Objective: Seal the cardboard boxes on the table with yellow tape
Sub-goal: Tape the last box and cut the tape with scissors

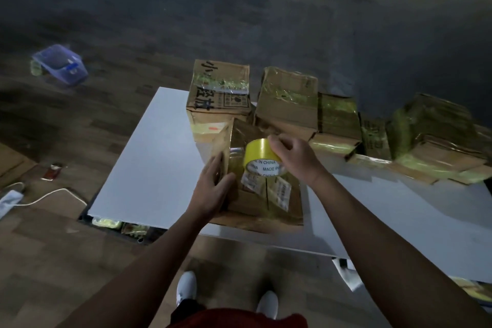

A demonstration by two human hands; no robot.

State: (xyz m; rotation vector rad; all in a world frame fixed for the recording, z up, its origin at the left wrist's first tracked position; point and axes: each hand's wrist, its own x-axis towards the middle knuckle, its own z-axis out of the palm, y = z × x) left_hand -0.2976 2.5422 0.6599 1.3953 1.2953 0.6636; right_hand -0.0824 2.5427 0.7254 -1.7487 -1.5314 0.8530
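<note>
Dim, soft view (perhaps motion blur), wide-angle bending at edges.

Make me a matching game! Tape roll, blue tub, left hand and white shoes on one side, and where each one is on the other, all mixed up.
Things:
1. tape roll
2. blue tub
3. left hand
4. white shoes

Places:
A. on the floor, left of the table
B. pressed on the nearest box's side
C. on the person's feet
D. held in the right hand

Pairs: 1-D, 2-A, 3-B, 4-C
</note>
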